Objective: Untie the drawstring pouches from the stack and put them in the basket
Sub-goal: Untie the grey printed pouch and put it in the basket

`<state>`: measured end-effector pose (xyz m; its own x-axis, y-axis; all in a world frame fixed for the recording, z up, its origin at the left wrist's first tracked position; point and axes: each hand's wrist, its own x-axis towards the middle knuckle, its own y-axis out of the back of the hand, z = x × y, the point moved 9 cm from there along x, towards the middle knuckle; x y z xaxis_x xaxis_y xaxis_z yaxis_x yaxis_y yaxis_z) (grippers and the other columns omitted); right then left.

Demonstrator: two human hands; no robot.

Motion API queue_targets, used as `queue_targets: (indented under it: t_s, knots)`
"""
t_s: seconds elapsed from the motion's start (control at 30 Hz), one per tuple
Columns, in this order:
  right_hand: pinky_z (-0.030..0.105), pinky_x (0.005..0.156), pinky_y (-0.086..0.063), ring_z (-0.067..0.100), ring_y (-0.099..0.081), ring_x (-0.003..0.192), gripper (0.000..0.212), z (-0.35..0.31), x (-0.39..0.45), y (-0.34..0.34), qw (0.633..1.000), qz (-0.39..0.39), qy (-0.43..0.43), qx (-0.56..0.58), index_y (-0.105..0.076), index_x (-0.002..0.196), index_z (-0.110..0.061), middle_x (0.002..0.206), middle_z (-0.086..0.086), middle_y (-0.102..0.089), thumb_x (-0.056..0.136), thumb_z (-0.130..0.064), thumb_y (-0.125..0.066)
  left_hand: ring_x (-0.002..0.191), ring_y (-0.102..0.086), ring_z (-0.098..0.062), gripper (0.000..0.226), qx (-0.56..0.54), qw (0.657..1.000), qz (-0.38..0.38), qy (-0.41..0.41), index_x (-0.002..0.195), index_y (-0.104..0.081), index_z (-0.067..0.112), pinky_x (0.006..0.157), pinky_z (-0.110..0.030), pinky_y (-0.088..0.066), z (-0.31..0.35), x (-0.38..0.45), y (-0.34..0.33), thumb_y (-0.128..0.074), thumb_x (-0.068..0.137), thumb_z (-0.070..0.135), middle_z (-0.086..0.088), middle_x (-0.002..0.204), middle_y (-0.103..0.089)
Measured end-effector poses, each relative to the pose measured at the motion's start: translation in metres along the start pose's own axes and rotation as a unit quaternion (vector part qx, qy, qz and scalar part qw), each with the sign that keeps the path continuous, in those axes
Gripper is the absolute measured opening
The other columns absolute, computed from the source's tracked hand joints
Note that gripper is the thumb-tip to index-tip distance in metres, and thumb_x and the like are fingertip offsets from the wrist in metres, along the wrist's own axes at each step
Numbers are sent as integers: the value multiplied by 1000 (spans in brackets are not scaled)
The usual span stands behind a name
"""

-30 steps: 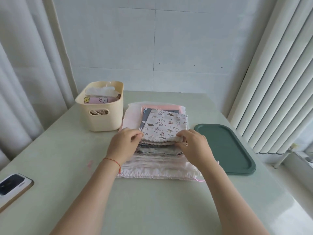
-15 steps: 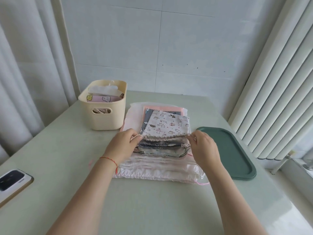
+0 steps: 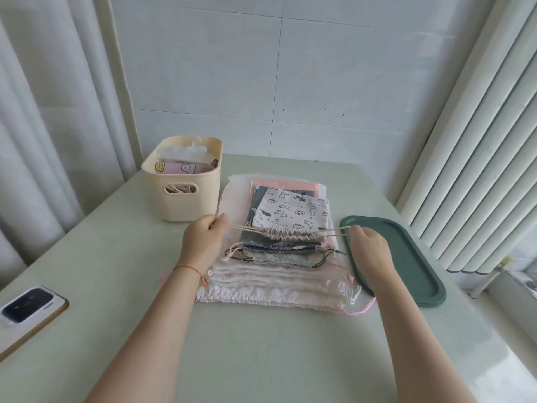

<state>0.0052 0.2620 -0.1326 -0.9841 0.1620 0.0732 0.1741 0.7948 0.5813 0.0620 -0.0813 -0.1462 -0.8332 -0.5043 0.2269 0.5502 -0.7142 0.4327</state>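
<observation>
Hands (image 3: 279,242) wider apart — top pouch's (image 3: 292,216) cords (image 3: 334,231) taut now

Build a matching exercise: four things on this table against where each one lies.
Things:
1. cream plastic basket
2. dark green oval tray
3. white smartphone
4. white animal-print drawstring pouch

Places:
A. near left edge of the table
B. on top of the stack
C. right of the stack
D. left of the stack, at the back

Pairs: 1-D, 2-C, 3-A, 4-B
</observation>
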Motion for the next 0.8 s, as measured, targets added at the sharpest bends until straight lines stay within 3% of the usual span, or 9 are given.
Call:
queue_targets:
  t_s: [0.1,0.23,0.37,0.47,0.53,0.6,0.67,0.73,0.8]
  knots:
    - [33,57,-25,19,-28,66,16,-5,-5,-8,994,-35,-8,101,-35,75,-14,69,5,-32,84,-26,-33,61,-49,-21,43,-169,984,-15,62,60,-47,8,60,-33,-40,-1,-1,-5,-54,95,32,-5,59,-53]
    - [31,52,-33,20,-33,53,16,-2,-5,-13,968,-34,-40,245,-40,67,-10,57,5,-37,82,-8,-35,91,-57,-20,33,-412,897,-122,100,67,-48,13,64,-31,-45,16,-10,-25,-44,100,14,-4,81,-57]
    - [26,54,-49,16,-51,52,30,0,0,-10,925,-25,-53,375,-51,64,-6,60,7,-50,93,-8,-47,98,-62,-21,40,-489,853,-137,123,61,-59,14,75,-33,-51,23,-16,-32,-48,99,12,-12,99,-62]
    - [30,70,-51,21,-59,68,28,-1,2,-15,839,-40,-72,538,-58,64,-5,64,8,-58,91,-8,-54,106,-67,-25,31,-533,821,-161,128,64,-48,11,73,-29,-57,29,-19,-38,-52,94,9,-13,104,-71]
    - [32,86,-51,26,-64,85,21,-15,-4,-21,818,-71,-45,569,-64,72,-1,79,14,-67,89,-2,-51,108,-67,-29,18,-534,813,-200,120,78,-56,5,66,-25,-59,38,-27,-48,-48,93,6,-15,101,-72]
    - [36,94,-51,29,-67,90,24,-29,-13,-33,813,-126,-15,568,-65,74,0,81,17,-69,91,-1,-48,97,-70,-28,36,-488,833,-237,104,69,-66,6,56,-23,-55,48,-36,-60,-43,97,7,-13,85,-73]
    - [39,82,-54,30,-63,70,34,-43,-24,-45,817,-189,10,545,-58,64,-5,63,14,-60,96,-8,-48,77,-70,-24,40,-409,877,-242,75,62,-61,12,47,-22,-46,53,-41,-66,-46,99,15,-8,73,-68]
    - [40,66,-47,25,-52,55,34,-48,-30,-50,878,-194,52,435,-56,66,-4,58,10,-54,97,-17,-52,63,-61,-21,30,-320,918,-229,41,74,-63,11,43,-22,-37,51,-41,-67,-50,99,22,-4,69,-63]
    - [36,61,-42,20,-47,52,32,-49,-33,-54,940,-163,95,284,-58,71,-6,59,4,-54,97,-24,-55,53,-49,-16,26,-239,949,-204,5,79,-69,14,43,-21,-32,46,-38,-65,-55,98,26,0,62,-53]
